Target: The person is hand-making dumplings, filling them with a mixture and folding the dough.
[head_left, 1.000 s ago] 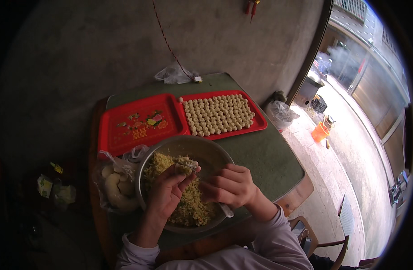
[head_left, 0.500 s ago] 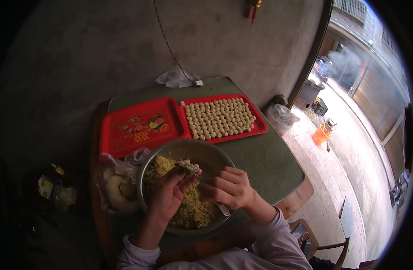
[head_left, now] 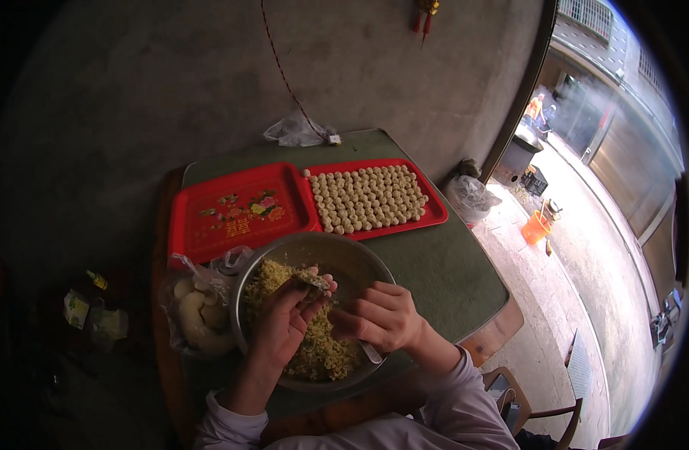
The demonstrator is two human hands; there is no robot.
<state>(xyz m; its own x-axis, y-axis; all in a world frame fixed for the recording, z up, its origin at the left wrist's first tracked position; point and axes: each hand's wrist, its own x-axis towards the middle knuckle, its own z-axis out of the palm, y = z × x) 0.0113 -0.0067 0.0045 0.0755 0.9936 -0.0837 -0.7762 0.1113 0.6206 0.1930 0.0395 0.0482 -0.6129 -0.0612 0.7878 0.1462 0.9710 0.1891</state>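
A wide metal bowl [head_left: 359, 255] in front of me holds loose, crumbly yellow-green filling [head_left: 326, 352]. Above it my left hand [head_left: 284, 322] is cupped palm up, its fingers curled around a small piece of food with filling on it [head_left: 312, 282]. My right hand [head_left: 382, 315], just to the right, is closed on a metal spoon [head_left: 371, 352]. Only the spoon's handle shows, sticking out below the fist; its other end is hidden or blurred. A clear plastic bag with pale, dough-like lumps [head_left: 200, 319] lies against the bowl's left side.
Behind the bowl on the green table [head_left: 449, 281] stand a red flowered tray [head_left: 209, 236] and a second red tray [head_left: 434, 214] with rows of small pale balls. A cord hangs to a crumpled plastic bag [head_left: 296, 131]. A wooden chair [head_left: 543, 412] stands at the lower right.
Both hands keep nearly the same pose over the bowl. The view has shifted slightly. Outside at the far right, steam has thinned and a person in orange shows more clearly.
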